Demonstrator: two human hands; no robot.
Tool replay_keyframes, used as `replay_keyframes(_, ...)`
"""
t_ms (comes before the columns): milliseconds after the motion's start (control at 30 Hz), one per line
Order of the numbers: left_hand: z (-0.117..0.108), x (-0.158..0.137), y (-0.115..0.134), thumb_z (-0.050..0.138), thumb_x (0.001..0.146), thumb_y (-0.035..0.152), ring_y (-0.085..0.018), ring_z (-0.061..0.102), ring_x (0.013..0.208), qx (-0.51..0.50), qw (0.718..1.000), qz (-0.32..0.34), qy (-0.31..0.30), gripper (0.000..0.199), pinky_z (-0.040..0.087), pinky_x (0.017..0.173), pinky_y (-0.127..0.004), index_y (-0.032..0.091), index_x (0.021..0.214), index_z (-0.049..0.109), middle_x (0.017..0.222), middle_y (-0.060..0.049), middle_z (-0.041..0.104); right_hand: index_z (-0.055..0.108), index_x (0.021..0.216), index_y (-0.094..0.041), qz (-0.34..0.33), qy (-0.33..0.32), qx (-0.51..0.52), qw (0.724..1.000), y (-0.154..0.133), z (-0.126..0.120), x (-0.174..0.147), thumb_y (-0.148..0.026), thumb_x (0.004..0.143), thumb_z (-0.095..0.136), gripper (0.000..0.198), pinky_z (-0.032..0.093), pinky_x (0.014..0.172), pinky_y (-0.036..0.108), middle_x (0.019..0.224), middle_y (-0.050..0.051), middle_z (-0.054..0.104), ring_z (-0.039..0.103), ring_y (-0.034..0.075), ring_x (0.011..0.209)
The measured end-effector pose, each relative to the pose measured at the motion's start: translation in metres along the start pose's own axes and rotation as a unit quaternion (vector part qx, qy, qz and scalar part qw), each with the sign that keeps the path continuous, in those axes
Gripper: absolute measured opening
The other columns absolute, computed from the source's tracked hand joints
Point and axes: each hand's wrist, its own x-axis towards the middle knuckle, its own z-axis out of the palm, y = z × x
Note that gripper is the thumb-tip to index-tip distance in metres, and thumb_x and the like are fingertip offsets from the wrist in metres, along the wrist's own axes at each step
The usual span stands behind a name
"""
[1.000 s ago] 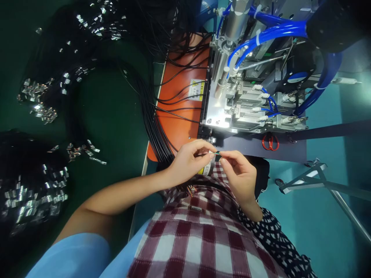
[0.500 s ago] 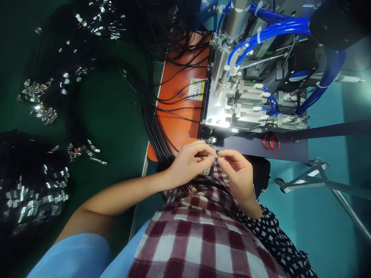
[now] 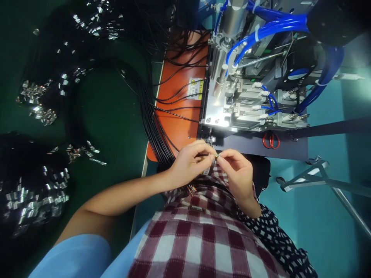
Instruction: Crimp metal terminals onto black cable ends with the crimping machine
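Observation:
Between my two hands runs the end of a thin black cable [image 3: 205, 155] with fine coloured wires [image 3: 216, 156] at its tip. My left hand [image 3: 194, 160] pinches the black jacket close to the end. The fingertips of my right hand [image 3: 237, 168] are closed on the coloured wires, almost touching the left fingertips. Beside my left wrist a thick bundle of black cables [image 3: 156, 135] hangs over the bench edge. Its stripped ends, with coloured wires [image 3: 191, 190], show below my left hand against the checked apron [image 3: 197, 231].
An orange bench top [image 3: 174, 112] carries several cables leading into a machine [image 3: 237, 100] with blue air hoses [image 3: 278, 27]. Red-handled scissors [image 3: 271, 140] lie on the grey plate at its right. Heaps of black cables with shiny metal ends [image 3: 37, 193] lie on the green surface at left.
Both hands stay almost in place. The coloured wires at the cable tip looked spread before and now appear drawn closer together between my fingertips.

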Motion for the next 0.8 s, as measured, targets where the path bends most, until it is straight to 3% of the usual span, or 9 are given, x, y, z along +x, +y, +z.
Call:
replay_keyframes(233, 0.0018, 0.0002, -0.0018, 0.061, 0.087, 0.018, -0.011, 0.051, 0.069, -0.011, 1.0, -0.005, 0.005, 0.007, 0.039, 0.055, -0.02, 0.016, 0.085, 0.068, 0.079, -0.001, 0.058, 0.068, 0.083, -0.021, -0.002, 0.0, 0.003, 1.0, 0.0022, 0.0026, 0.0014, -0.029, 0.083, 0.072, 0.008, 0.051, 0.062, 0.027, 0.078, 0.0, 0.067, 0.06, 0.014, 0.07)
replay_keyframes(500, 0.0043, -0.0036, -0.0053, 0.061, 0.089, 0.024, -0.01, 0.047, 0.067, -0.059, 0.997, -0.053, 0.009, 0.007, 0.039, 0.054, -0.019, 0.018, 0.09, 0.064, 0.076, 0.001, 0.051, 0.066, 0.08, -0.021, 0.018, 0.011, 0.024, 0.999, 0.0032, 0.0066, 0.0029, -0.029, 0.082, 0.071, 0.01, 0.049, 0.059, 0.026, 0.076, -0.001, 0.065, 0.057, 0.012, 0.064)
replay_keyframes(800, 0.002, -0.0004, -0.0038, 0.063, 0.087, 0.02, -0.01, 0.051, 0.069, -0.021, 0.999, -0.026, 0.012, 0.007, 0.041, 0.056, -0.019, 0.017, 0.086, 0.068, 0.077, 0.0, 0.057, 0.065, 0.079, -0.021, -0.058, 0.027, -0.054, 0.997, -0.0017, 0.0085, 0.0007, -0.024, 0.086, 0.066, 0.007, 0.041, 0.058, 0.027, 0.075, -0.001, 0.059, 0.05, 0.012, 0.063)
